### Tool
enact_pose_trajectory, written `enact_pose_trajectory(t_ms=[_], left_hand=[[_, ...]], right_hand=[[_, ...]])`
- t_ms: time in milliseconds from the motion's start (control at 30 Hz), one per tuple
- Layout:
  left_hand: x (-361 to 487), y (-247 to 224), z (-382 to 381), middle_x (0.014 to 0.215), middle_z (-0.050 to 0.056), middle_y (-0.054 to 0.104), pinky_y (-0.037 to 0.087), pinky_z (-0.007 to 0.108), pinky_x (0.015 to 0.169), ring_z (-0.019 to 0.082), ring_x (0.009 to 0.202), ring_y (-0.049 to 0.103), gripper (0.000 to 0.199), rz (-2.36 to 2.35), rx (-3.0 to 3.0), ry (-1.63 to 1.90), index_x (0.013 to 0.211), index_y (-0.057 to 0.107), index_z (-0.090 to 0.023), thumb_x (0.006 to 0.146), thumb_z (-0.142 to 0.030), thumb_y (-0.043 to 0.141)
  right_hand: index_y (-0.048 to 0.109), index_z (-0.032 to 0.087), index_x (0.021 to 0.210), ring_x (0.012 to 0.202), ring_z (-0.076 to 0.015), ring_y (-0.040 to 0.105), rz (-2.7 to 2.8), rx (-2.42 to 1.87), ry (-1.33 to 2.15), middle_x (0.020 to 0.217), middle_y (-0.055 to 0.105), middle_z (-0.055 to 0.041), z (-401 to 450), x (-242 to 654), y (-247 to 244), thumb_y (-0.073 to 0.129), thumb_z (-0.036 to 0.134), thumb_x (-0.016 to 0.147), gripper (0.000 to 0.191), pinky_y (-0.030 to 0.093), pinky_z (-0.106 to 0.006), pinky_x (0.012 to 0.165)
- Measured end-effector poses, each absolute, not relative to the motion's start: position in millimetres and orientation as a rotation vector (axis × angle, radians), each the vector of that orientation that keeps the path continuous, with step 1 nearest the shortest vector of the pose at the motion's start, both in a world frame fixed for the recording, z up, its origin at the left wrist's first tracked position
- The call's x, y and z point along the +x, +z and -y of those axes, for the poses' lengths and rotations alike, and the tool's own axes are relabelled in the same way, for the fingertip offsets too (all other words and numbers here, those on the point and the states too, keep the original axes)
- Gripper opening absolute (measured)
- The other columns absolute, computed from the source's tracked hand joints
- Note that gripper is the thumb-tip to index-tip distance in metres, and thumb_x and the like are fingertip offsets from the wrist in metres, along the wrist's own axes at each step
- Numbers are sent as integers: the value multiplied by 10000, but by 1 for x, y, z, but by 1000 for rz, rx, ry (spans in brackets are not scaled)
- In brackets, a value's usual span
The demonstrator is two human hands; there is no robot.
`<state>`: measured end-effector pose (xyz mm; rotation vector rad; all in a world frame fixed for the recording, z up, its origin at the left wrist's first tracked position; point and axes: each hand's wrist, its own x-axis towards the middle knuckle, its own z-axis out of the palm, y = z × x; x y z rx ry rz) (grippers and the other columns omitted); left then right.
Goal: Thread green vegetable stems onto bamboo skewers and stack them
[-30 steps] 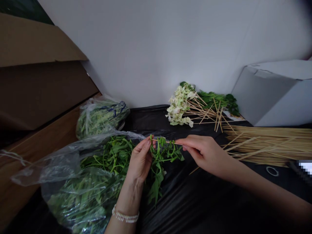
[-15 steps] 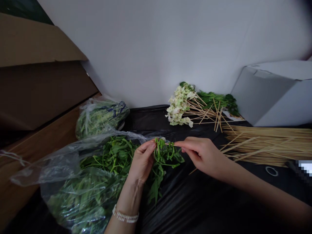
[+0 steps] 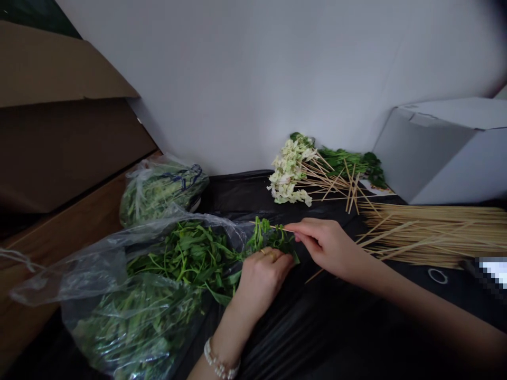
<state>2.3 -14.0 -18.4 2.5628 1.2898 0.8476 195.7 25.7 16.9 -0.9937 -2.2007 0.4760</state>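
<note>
My right hand (image 3: 330, 245) pinches a thin bamboo skewer (image 3: 287, 229) that points left. Green stems (image 3: 260, 230) are threaded on it in loops, with leaves hanging below. Just under the skewer, my left hand (image 3: 261, 279) curls its fingers round the hanging leaves; its fingertips are partly hidden. Left of that hand, loose leafy greens (image 3: 198, 245) spill from an open clear plastic bag (image 3: 93, 274), which holds more of them.
A second, tied bag of greens (image 3: 158, 195) lies behind. Skewered pale cabbage-like leaves (image 3: 287, 171) and green bundles (image 3: 340, 161) rest by the wall. Many bare skewers (image 3: 439, 235) lie right, near a white box (image 3: 435, 153). A cardboard box (image 3: 67, 148) stands left. Black plastic sheeting (image 3: 317, 338) covers the surface.
My left hand has let go of the skewer's left end and moved down and right to the hanging leaves. My right hand stays on the skewer in nearly the same place.
</note>
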Motion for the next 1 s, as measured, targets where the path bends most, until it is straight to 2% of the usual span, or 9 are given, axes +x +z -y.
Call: enact_pose_trajectory(t_ms=[133, 267, 367, 500, 633, 733, 833, 933, 1000], left_hand=[[6, -30, 10, 800, 90, 698, 483, 357, 709, 266, 825, 614, 129, -1521, 2728, 432, 894, 719, -196, 834, -132, 624], [6, -32, 9, 764, 95, 681, 490, 361, 724, 264, 819, 610, 207, -1629, 2655, 390, 868, 717, -192, 848, -70, 551], [3, -25, 10, 790, 91, 698, 494, 362, 747, 260, 837, 624, 216, -1536, 2503, 520, 891, 740, -204, 838, -79, 571], [-9, -6, 12, 839, 61, 723, 498, 313, 683, 204, 748, 641, 141, -1102, 1904, 836, 926, 770, -244, 803, -244, 701], [-30, 9, 10, 707, 16, 684, 487, 283, 630, 160, 654, 609, 176, -864, 1157, 1289, 751, 757, -245, 630, -329, 853], [-42, 14, 6, 669, -33, 622, 444, 222, 574, 118, 649, 550, 290, -689, 781, 1581, 788, 729, -288, 558, -344, 896], [-48, 16, 6, 652, -58, 562, 403, 176, 533, 81, 611, 477, 360, -470, 608, 1677, 891, 707, -328, 584, -322, 893], [-49, 17, 9, 581, -75, 505, 384, 159, 503, 56, 536, 418, 355, -272, 549, 1658, 809, 697, -306, 535, -256, 918], [-47, 17, 9, 579, -76, 516, 408, 162, 520, 50, 541, 445, 324, -262, 531, 1613, 751, 687, -277, 531, -205, 914]], right_hand=[[686, 156, 1135, 814, -178, 647, 2217, -996, 482, 909, 704, -63, -26, 197, 17, 457, 58, 874, 361, 503, -327, 749], [693, 162, 1113, 811, -175, 648, 2220, -987, 484, 900, 704, -60, -26, 197, 18, 459, 46, 862, 363, 503, -318, 751], [696, 178, 1107, 806, -173, 651, 2212, -994, 480, 902, 709, -57, -26, 198, 19, 464, 47, 861, 362, 506, -312, 744], [687, 172, 1119, 819, -178, 658, 2204, -997, 442, 920, 716, -60, -26, 199, 20, 466, 61, 873, 349, 508, -312, 739], [685, 158, 1125, 815, -180, 657, 2214, -1009, 423, 920, 714, -62, -27, 201, 22, 461, 72, 882, 341, 505, -316, 733], [680, 148, 1142, 810, -180, 655, 2218, -1039, 407, 926, 711, -66, -28, 202, 22, 457, 77, 881, 351, 505, -319, 733], [680, 145, 1148, 811, -186, 654, 2216, -1086, 377, 923, 706, -72, -29, 203, 22, 438, 103, 900, 348, 504, -329, 730], [682, 139, 1151, 805, -194, 652, 2207, -1137, 346, 912, 702, -76, -30, 205, 22, 426, 119, 911, 351, 499, -342, 723], [683, 137, 1151, 808, -194, 652, 2194, -1140, 345, 915, 703, -74, -31, 206, 23, 430, 125, 913, 347, 497, -344, 728]])
